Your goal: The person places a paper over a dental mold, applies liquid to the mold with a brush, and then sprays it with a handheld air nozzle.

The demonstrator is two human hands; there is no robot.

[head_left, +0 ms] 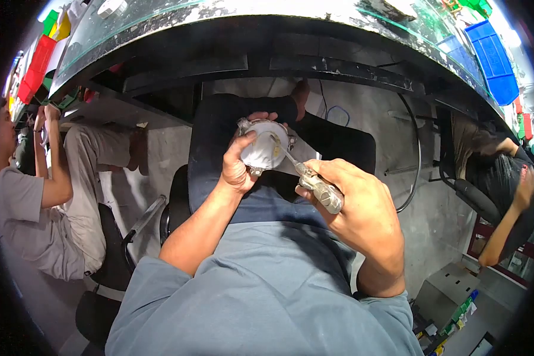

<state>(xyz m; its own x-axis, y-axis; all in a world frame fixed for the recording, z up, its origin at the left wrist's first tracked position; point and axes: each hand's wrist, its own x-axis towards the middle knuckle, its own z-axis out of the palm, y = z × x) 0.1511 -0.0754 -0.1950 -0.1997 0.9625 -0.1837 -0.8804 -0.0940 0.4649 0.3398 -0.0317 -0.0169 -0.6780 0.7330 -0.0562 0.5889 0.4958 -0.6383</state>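
My left hand grips a round, whitish metal housing by its left side, thumb over the face and fingers behind. Small lugs stick out around its rim, and a yellowish mark shows on the face. In my right hand is a screwdriver with a worn, clear-looking handle. Its shaft points up and left, and the tip is at the right edge of the housing; whether it sits in a screw I cannot make out. Both hands are above my lap, over dark trousers.
Ahead runs a workbench with a worn, paint-flecked edge. A red bin stands at its left and a blue bin at its right. One seated person is on the left, another on the right. A black cable curves across the floor.
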